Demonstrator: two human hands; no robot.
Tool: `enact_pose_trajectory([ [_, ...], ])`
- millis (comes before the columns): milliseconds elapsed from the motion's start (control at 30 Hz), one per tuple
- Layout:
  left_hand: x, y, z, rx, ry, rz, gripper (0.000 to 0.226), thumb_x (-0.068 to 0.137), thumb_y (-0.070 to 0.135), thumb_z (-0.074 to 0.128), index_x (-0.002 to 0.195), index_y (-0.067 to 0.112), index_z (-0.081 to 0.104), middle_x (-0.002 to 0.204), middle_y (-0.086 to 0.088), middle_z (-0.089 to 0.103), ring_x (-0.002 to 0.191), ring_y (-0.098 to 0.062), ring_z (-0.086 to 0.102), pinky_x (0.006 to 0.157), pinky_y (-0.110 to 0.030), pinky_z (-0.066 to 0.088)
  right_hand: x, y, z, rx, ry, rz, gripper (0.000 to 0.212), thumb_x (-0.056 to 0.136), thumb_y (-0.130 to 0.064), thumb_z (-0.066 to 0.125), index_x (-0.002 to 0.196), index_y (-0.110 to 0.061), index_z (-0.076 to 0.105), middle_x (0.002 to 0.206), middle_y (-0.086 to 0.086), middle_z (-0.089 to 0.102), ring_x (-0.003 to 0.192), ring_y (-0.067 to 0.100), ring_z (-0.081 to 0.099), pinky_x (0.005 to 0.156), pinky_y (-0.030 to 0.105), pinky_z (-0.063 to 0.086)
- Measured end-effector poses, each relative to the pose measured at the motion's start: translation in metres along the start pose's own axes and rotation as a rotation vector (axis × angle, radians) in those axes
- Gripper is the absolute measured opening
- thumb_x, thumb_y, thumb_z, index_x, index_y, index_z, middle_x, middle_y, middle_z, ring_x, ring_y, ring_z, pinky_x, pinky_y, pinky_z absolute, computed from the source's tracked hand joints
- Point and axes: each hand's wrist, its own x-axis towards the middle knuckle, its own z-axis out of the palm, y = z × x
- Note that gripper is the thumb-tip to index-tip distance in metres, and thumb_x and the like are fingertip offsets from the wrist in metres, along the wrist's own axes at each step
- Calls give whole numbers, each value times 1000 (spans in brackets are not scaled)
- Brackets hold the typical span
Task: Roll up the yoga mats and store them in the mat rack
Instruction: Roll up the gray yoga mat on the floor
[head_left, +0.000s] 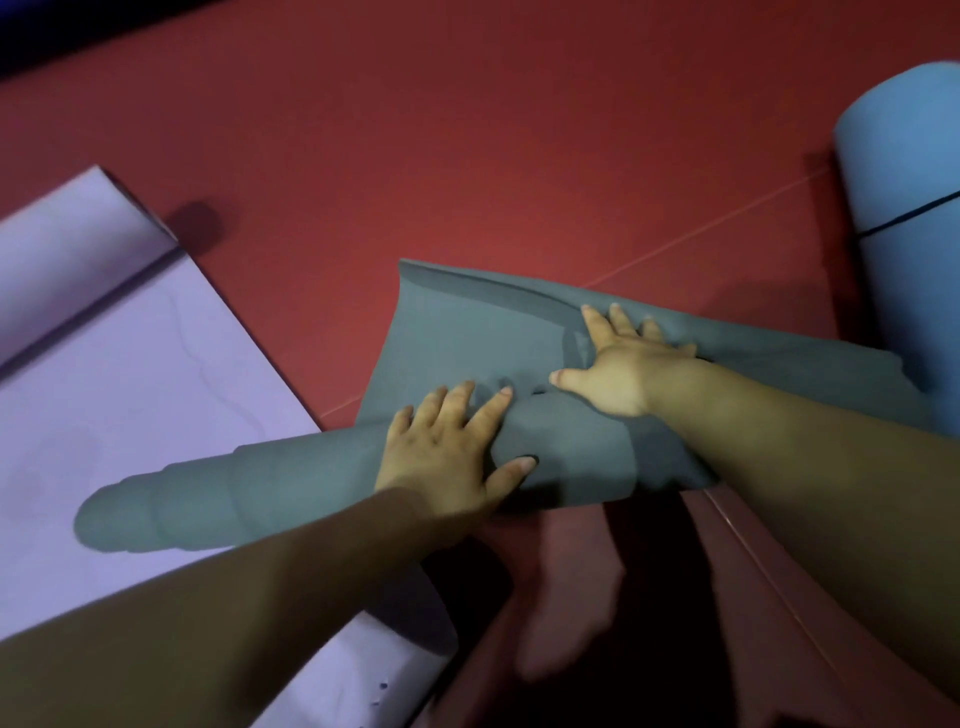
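Note:
A grey-green yoga mat (457, 332) lies across the red floor, mostly rolled; its roll (208, 499) telescopes out unevenly to the left over a lilac mat. A short unrolled flap remains at the far end. My left hand (447, 447) presses flat on the roll with fingers spread. My right hand (618, 364) presses with straight fingers on the flap just beyond the roll. No rack is in view.
A lilac mat (119, 384) lies flat at the left, its far end curled into a roll (67, 249). A rolled blue mat (904, 218) with a dark strap lies at the right edge. Red floor mats (467, 145) stretch beyond.

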Motion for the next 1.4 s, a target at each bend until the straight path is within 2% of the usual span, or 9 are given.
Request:
enact_pose_trajectory([
  [133, -21, 8, 14, 16, 136, 49, 82, 87, 83, 25, 155, 38, 35, 152, -9, 50, 135, -38, 51, 106, -56, 40, 13, 2, -4, -12, 66, 20, 100, 89, -72, 47, 160, -35, -14, 168, -9, -21, 155, 31, -16, 120, 66, 2],
  [267, -25, 8, 21, 33, 180, 61, 78, 88, 78, 34, 152, 34, 42, 147, -11, 55, 128, -39, 56, 102, -57, 45, 15, 3, 3, -56, 178, 43, 99, 88, -71, 48, 160, -35, -9, 169, -6, -13, 154, 38, -6, 120, 56, 12],
  [367, -17, 7, 17, 38, 115, 9, 80, 88, 83, 21, 156, 41, 30, 156, -9, 46, 139, -38, 45, 109, -57, 36, 13, -1, 0, -101, 295, 107, 91, 89, -69, 49, 161, -38, 2, 152, 9, 18, 134, 38, 25, 106, 48, 29],
  [467, -13, 6, 13, 33, 72, -4, 86, 82, 86, 6, 159, 47, 7, 166, -3, 25, 151, -33, 23, 118, -54, 21, 15, -4, -2, -31, 269, 142, 87, 92, -61, 50, 160, -39, 1, 141, 13, 26, 128, 39, 33, 102, 50, 33],
  [567, -11, 6, 9, 25, 63, -7, 88, 79, 86, 1, 158, 48, -1, 168, -1, 17, 154, -31, 15, 120, -52, 17, 21, -3, -3, 4, 199, 154, 92, 92, -64, 49, 158, -43, -12, 164, 14, 6, 147, 49, 11, 116, 64, 18],
  [667, -6, 4, 6, 10, 58, -18, 89, 78, 86, 0, 158, 48, -1, 169, -1, 15, 154, -31, 13, 121, -52, 17, 26, 0, -5, 28, 182, 140, 99, 91, -69, 47, 155, -42, -23, 169, 11, -11, 152, 48, -11, 120, 66, 0],
  [833, 7, 0, 0, -6, 82, -43, 91, 75, 87, -6, 157, 47, -13, 171, -3, 1, 156, -31, 0, 124, -55, 7, 17, -1, -8, 61, 234, 121, 101, 90, -72, 46, 154, -41, -26, 169, 14, -6, 152, 46, -10, 121, 65, -3],
  [1100, 50, -16, -19, 5, 140, -106, 93, 81, 88, 4, 155, 39, -26, 169, -7, -19, 154, -34, -20, 122, -59, -10, -15, 8, 3, 115, 387, 40, 103, 85, -77, 43, 156, -36, -19, 168, 14, 10, 155, 40, 1, 122, 63, 0],
  [1400, 81, -22, -38, 129, 119, -33, 89, 84, 82, 2, 158, 36, -19, 170, -9, -15, 155, -32, -19, 122, -58, -10, -18, 13, 14, 84, 465, 8, 94, 88, -80, 32, 159, -34, -9, 170, 8, 0, 157, 27, 2, 123, 59, 8],
])
